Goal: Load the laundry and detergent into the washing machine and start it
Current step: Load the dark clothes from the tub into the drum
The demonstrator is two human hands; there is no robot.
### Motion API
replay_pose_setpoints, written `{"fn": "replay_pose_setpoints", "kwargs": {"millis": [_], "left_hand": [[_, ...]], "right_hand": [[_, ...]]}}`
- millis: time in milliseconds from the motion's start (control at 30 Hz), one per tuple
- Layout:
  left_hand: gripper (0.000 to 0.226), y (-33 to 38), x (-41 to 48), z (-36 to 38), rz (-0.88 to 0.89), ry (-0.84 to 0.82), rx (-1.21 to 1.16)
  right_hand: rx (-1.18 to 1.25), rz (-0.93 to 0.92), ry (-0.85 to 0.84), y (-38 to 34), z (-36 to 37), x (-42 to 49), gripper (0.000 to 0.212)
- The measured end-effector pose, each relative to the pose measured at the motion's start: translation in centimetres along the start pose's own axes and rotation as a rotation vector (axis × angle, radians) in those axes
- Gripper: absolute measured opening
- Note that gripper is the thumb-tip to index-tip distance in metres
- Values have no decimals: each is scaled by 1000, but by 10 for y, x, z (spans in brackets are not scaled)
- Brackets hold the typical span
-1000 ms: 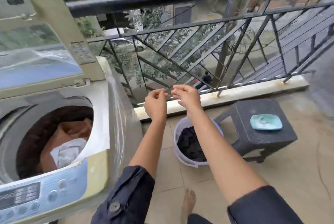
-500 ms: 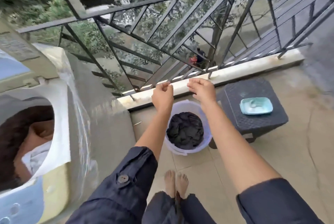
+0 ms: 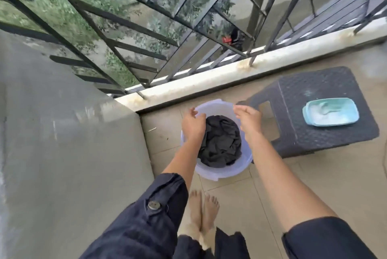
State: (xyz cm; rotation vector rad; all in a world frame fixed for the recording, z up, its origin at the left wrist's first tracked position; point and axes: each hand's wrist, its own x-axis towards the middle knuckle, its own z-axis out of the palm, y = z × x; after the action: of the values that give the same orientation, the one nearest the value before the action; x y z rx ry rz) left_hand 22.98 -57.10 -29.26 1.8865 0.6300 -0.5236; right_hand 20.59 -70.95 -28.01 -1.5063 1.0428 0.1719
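A pale lilac bucket (image 3: 222,174) stands on the tiled floor, and dark crumpled clothes (image 3: 223,145) fill it. My left hand (image 3: 192,124) hangs over the bucket's left rim with fingers loosely curled, right at the edge of the clothes and holding nothing. My right hand (image 3: 249,120) hovers over the right rim, fingers relaxed and empty. The washing machine's grey side panel (image 3: 62,133) fills the left; its drum is out of view. A teal tray of white detergent powder (image 3: 330,112) with a scoop in it lies on a dark plastic stool (image 3: 310,141).
A black metal railing (image 3: 159,37) on a white ledge (image 3: 188,87) closes off the balcony behind the bucket. My bare feet (image 3: 204,210) stand just in front of the bucket. The stool stands close on the bucket's right.
The view has swung down and right, so the machine's open drum is out of sight. Both hands have dropped from railing height to just above the bucket.
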Motion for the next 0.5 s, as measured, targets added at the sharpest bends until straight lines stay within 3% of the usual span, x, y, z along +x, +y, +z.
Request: {"fn": "replay_pose_setpoints", "kwargs": {"millis": [67, 133, 233, 500], "left_hand": [[51, -24, 29, 18, -20, -48, 61], [56, -50, 63, 39, -38, -96, 132], [64, -101, 115, 68, -84, -149, 238], [101, -242, 239, 141, -246, -254, 337]], "right_hand": [[-26, 26, 20, 29, 6, 28, 4], [-51, 56, 37, 64, 13, 63, 7], [-132, 121, 35, 126, 28, 118, 46], [-235, 406, 39, 271, 67, 237, 113]]}}
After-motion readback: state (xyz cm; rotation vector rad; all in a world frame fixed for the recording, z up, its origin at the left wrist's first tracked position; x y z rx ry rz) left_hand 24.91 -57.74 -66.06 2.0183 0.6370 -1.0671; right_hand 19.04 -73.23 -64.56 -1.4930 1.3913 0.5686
